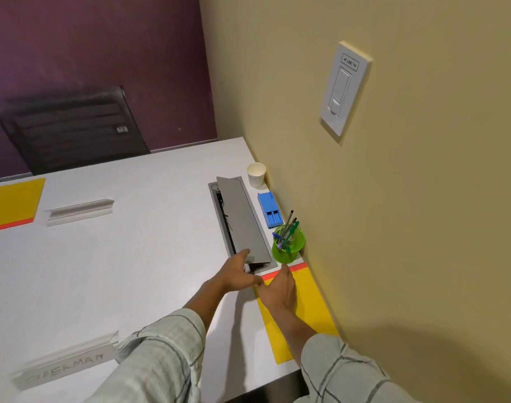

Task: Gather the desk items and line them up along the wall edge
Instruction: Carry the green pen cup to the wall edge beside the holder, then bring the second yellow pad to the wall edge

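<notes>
Along the wall edge of a white desk (132,257), 3 items already stand in line: a paper cup (256,174), a blue case (270,210) and a green pen holder (289,248). Both hands, the left hand (240,273) and the right hand (278,289), rest flat and open on a yellow folder (312,309), gripping nothing, apparently squaring it to the wall. Left to gather, it seems: 2 nameplates (79,212) and a second yellow folder (12,203).

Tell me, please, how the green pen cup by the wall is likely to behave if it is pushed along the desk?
The green pen cup looks like thin, see-through plastic, so it is probably light and slides easily. Its pens stick up tall and lean to one side, so a push near the rim could tip it. Pushing low on its wall seems safer.
</notes>
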### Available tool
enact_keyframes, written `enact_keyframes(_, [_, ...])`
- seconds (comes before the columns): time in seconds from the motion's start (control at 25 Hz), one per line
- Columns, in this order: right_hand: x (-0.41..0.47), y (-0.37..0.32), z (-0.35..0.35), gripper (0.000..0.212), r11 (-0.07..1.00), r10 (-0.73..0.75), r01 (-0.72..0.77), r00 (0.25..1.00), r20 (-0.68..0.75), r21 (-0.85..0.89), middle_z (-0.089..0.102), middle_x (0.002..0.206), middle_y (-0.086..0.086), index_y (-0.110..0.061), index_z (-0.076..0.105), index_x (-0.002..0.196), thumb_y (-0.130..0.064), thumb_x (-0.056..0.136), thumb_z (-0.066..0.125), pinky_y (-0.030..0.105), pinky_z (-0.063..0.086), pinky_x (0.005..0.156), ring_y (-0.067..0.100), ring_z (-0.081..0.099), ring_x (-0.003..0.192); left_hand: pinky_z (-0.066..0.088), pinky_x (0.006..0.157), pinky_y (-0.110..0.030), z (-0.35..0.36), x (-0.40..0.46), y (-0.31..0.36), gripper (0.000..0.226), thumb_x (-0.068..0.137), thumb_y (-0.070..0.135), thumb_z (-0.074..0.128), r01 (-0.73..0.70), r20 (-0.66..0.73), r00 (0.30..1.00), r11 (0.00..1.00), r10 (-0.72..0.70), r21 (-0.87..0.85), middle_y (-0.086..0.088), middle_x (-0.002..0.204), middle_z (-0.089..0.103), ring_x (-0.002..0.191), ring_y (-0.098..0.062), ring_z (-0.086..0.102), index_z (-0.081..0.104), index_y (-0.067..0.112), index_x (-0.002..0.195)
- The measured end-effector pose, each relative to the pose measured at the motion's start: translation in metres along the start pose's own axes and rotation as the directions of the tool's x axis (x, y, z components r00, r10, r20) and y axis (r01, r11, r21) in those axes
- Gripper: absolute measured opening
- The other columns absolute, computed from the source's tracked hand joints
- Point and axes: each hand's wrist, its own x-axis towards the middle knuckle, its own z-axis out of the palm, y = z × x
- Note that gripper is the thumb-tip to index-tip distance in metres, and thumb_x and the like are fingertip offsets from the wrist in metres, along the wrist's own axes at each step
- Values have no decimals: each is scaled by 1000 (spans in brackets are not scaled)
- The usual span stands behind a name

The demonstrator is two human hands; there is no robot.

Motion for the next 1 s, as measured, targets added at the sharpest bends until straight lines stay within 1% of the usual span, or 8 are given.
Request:
enact_keyframes(0.08, [-13, -13, 9, 85, 995, -83, 86, 995, 62, -54, 42, 150, 11, -8, 31, 148, -42, 83, 74, 37, 44, 106, 29, 42, 137, 28, 114, -36, -12, -24, -16, 92, 81, 40, 72, 7, -38, 999, 999, -5, 45, -7, 160, 24, 145, -27, 27, 20, 14, 152])
enact_keyframes(0.16, [-29, -30, 19, 77, 968, -210, 226, 967, 144, -106, 43, 149, 11, -10, 34, 145, -46, 86, 68, 38, 44, 107, 28, 40, 138, 23, 117, -36, -27, -52, -38, 87, 86, 45, 65, 38, -87, 996, 996, -30, 83, -6, 160, 22, 147, -25, 23, 19, 14, 152])
enact_keyframes(0.24, [-45, -45, 30, 75, 919, -333, 368, 917, 221, -143, 37, 152, 11, -9, 31, 147, -50, 91, 60, 39, 40, 110, 27, 32, 143, 21, 118, -36, -43, -79, -63, 82, 90, 48, 59, 78, -142, 988, 991, -62, 105, -6, 161, 21, 147, -24, 22, 19, 13, 152])
enact_keyframes(0.36, [-73, -68, 49, 76, 840, -456, 517, 837, 302, -164, 26, 159, 10, -8, 23, 152, -49, 95, 51, 41, 29, 117, 26, 19, 149, 21, 118, -36, -64, -125, -102, 76, 93, 48, 52, 146, -211, 970, 982, -119, 117, -6, 161, 21, 147, -23, 22, 19, 13, 152])
enact_keyframes(0.48, [-108, -93, 70, 74, 749, -569, 644, 746, 347, -155, 25, 160, 9, -8, 23, 152, -49, 96, 49, 40, 29, 116, 24, 18, 149, 20, 119, -36, -81, -174, -137, 75, 95, 50, 48, 208, -263, 950, 971, -171, 117, -5, 161, 19, 148, -23, 21, 18, 13, 153])
enact_keyframes(0.72, [-203, -153, 115, 71, 418, -775, 898, 432, 461, -138, 27, 159, 9, -10, 26, 151, -52, 97, 44, 40, 32, 114, 24, 22, 147, 22, 119, -40, -107, -290, -206, 72, 97, 50, 41, 313, -361, 901, 936, -240, 159, -7, 161, 20, 148, -22, 19, 17, 10, 152])
enact_keyframes(0.88, [-272, -184, 149, 71, 218, -820, 973, 225, 526, -76, 29, 158, 11, -10, 25, 151, -52, 97, 43, 39, 30, 114, 27, 27, 145, 26, 117, -43, -121, -375, -249, 70, 97, 48, 42, 416, -453, 834, 899, -316, 138, -8, 159, 24, 146, -25, 24, 20, 10, 151])
enact_keyframes(1.0, [-321, -202, 177, 72, 98, -808, 995, 94, 582, -24, 28, 159, 11, -10, 24, 152, -53, 97, 42, 41, 30, 115, 28, 27, 146, 23, 118, -43, -124, -431, -277, 71, 98, 51, 39, 504, -509, 765, 859, -396, 90, -8, 161, 19, 147, -25, 20, 15, 12, 153])
